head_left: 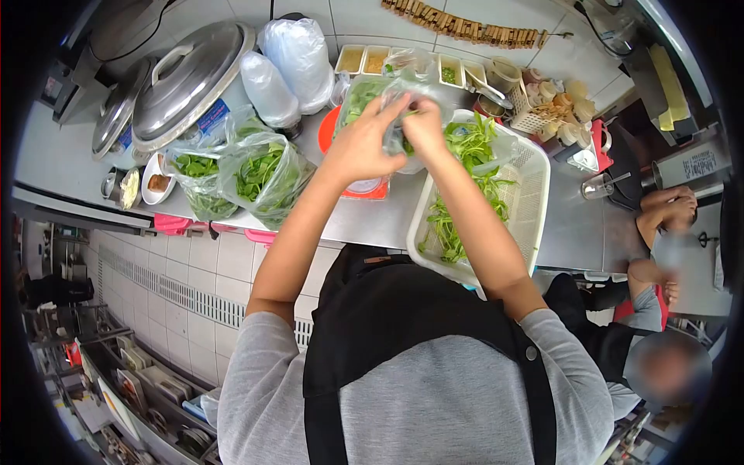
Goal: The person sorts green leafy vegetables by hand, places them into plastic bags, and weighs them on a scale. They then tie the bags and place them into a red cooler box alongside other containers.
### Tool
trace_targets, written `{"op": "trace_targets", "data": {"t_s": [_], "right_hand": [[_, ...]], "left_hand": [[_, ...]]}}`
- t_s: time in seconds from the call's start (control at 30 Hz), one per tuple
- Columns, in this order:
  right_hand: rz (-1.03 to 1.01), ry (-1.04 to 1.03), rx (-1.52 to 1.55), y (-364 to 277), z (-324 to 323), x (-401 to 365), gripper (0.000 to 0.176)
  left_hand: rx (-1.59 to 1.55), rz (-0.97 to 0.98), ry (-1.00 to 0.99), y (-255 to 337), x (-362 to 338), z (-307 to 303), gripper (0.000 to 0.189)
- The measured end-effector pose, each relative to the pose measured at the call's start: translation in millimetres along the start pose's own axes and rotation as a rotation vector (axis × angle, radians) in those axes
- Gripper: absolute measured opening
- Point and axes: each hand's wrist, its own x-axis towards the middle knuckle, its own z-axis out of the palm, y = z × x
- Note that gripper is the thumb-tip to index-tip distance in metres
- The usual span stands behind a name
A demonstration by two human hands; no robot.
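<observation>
A clear plastic bag [358, 99] with green leaves inside stands over an orange kitchen scale [373, 191] on the steel counter. My left hand [364, 147] is curved about the bag's near side, thumb and fingers apart with plastic between them. Closed in a pinch, my right hand [424, 130] grips the same bag near its upper right side; its fingertips are partly hidden. Right of the scale, a white plastic basket [535, 198] holds loose leafy greens [449, 225], partly below my right forearm. On the left are two more bags of greens [260, 174] [198, 174].
Big lidded metal pots [190, 81] and wrapped white plastic packs [298, 66] stand at the back left. Small ingredient tubs [377, 60] line the wall. A glass [597, 186] is on the right counter. Another person [620, 341] is at the right.
</observation>
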Motion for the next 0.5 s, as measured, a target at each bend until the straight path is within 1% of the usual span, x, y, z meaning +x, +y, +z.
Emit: {"op": "trace_targets", "data": {"t_s": [0.03, 0.07, 0.1, 0.17, 0.2, 0.23, 0.27, 0.3, 0.33, 0.37, 0.43, 0.47, 0.5], "right_hand": [[0.044, -0.122, -0.107, 1, 3, 2, 0.023], [0.092, -0.247, -0.214, 2, 5, 4, 0.022], [0.089, -0.245, -0.213, -3, 4, 8, 0.022], [0.257, -0.687, -0.346, -18, -5, 21, 0.022], [0.244, -0.75, -0.244, -37, -8, 18, 0.028], [0.145, -0.7, -0.375, -53, -14, 18, 0.028], [0.194, -0.615, -0.275, -87, -21, 23, 0.028], [0.264, -0.533, -0.203, -88, -28, 36, 0.028], [0.285, -0.461, -0.257, -89, -34, 47, 0.042], [0.288, -0.463, -0.254, -76, -35, 61, 0.042], [-0.052, -0.116, -1.051, -27, -38, 79, 0.077], [0.028, -0.074, -1.201, -12, -32, 73, 0.101], [0.026, -0.071, -1.2, 2, -30, 69, 0.101]], "left_hand": [[0.059, -0.059, -0.018, 2, -4, 0, 0.074], [0.141, -0.113, 0.06, 2, -7, 5, 0.061], [0.143, -0.11, 0.061, -3, -7, 7, 0.061], [0.108, -0.266, 0.182, -17, -7, 8, 0.045], [0.111, -0.21, 0.311, -23, -9, 8, 0.033], [0.113, -0.216, 0.319, -35, -9, 4, 0.033], [0.081, -0.177, 0.398, -53, -11, -5, 0.029], [0.047, -0.128, 0.468, -65, -9, -12, 0.026], [-0.008, -0.091, 0.52, -69, -6, -18, 0.019], [-0.005, -0.094, 0.519, -71, -5, -23, 0.019], [-0.08, -0.083, 0.491, -70, -1, -34, 0.017], [-0.107, -0.063, 0.495, -67, 1, -37, 0.016], [-0.106, -0.06, 0.495, -64, 3, -39, 0.016]]}}
